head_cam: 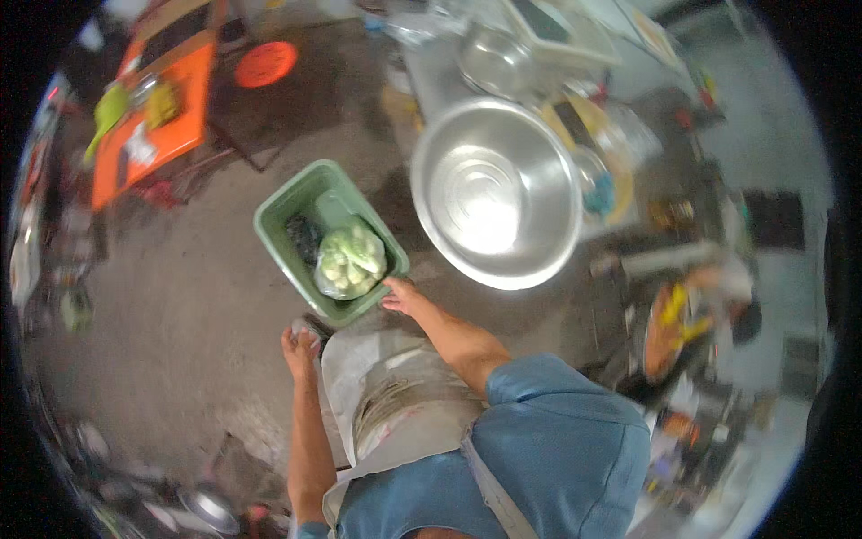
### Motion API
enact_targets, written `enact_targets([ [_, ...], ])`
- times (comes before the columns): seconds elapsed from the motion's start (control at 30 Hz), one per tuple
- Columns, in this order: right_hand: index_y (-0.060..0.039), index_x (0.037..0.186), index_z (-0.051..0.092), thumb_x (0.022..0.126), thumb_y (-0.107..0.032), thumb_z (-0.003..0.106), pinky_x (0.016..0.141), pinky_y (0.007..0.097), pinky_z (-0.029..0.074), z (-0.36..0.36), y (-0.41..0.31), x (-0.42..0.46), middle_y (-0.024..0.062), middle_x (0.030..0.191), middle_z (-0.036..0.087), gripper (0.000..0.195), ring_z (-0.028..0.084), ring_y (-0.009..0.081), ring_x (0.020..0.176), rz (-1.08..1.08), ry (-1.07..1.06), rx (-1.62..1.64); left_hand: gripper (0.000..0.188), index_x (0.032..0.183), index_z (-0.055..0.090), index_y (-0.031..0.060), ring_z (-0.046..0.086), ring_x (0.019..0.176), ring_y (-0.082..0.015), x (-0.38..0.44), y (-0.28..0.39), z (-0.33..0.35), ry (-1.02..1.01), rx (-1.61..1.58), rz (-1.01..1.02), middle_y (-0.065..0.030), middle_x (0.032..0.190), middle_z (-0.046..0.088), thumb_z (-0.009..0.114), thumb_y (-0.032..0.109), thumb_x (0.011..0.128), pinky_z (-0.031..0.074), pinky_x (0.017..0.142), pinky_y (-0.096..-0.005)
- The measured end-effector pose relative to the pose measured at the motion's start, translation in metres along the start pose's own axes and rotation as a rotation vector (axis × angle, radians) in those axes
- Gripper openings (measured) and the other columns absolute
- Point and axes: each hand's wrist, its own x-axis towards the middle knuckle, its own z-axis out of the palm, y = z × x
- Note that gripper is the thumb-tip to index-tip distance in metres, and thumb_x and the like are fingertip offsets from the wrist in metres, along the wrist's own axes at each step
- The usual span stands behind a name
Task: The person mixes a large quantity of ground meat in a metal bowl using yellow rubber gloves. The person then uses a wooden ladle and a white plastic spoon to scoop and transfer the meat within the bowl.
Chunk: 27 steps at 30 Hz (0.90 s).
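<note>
A green plastic bin (294, 281) stands before me with its open top facing up. Inside it lie a clear plastic bag of pale green vegetables (350, 261) and a dark bundle (304, 237) that I cannot identify. My right hand (402, 296) is at the bin's near right corner, its fingers by the rim; whether it grips the rim is unclear. My left hand (301, 345) hangs left of my apron, below the bin, with its fingers curled beside something whitish; I cannot tell whether it holds it.
A large steel basin (498, 195) sits on a counter to the right, with a smaller metal bowl (495, 60) behind it. An orange table (182, 114) bearing several items stands at the upper left, near a round orange stool (266, 64). Cluttered shelves line the right.
</note>
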Motion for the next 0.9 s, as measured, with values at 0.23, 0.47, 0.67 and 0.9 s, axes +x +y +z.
enact_targets([
  [0.23, -0.0032, 0.124, 0.042, 0.076, -0.024, 0.068, 0.087, 0.05, 0.046, 0.009, 0.009, -0.031, 0.0148, 0.128, 0.043, 0.059, 0.045, 0.0329, 0.115, -0.188, 0.266, 0.131, 0.058, 0.132, 0.029, 0.0033, 0.056, 0.095, -0.0291, 0.182, -0.024, 0.013, -0.485, 0.302, -0.162, -0.0141, 0.112, 0.051, 0.059, 0.019, 0.085, 0.051, 0.074, -0.0444],
  [0.47, -0.0063, 0.122, 0.046, 0.08, -0.024, 0.065, 0.069, 0.0368, 0.051, 0.02, 0.036, -0.06, 0.0088, 0.107, 0.052, 0.049, 0.054, 0.0205, 0.086, -0.285, 0.179, 0.249, 0.038, 0.116, 0.042, -0.0019, 0.057, 0.096, -0.0337, 0.189, 0.008, 0.038, -0.399, 0.192, -0.584, -0.0193, 0.112, 0.05, 0.055, 0.003, 0.081, 0.054, 0.072, -0.0475],
  [0.67, -0.0089, 0.128, 0.037, 0.081, -0.03, 0.065, 0.079, 0.0406, 0.05, 0.007, 0.022, -0.151, 0.0102, 0.11, 0.049, 0.058, 0.054, 0.0223, 0.093, -0.563, 0.124, 0.544, 0.03, 0.105, 0.046, -0.007, 0.056, 0.09, -0.0338, 0.182, 0.02, 0.041, -0.399, 0.175, -0.464, -0.0184, 0.102, 0.05, 0.052, -0.004, 0.076, 0.053, 0.069, -0.0494],
  [0.9, -0.0052, 0.129, 0.035, 0.084, -0.036, 0.061, 0.079, 0.0426, 0.052, -0.046, -0.05, -0.219, 0.0147, 0.118, 0.048, 0.06, 0.052, 0.0317, 0.103, -0.677, 0.028, 1.022, 0.029, 0.101, 0.049, -0.0025, 0.055, 0.085, -0.0245, 0.137, 0.064, 0.026, -0.425, 0.136, -0.348, -0.011, 0.095, 0.053, 0.052, -0.008, 0.072, 0.05, 0.066, -0.0401],
])
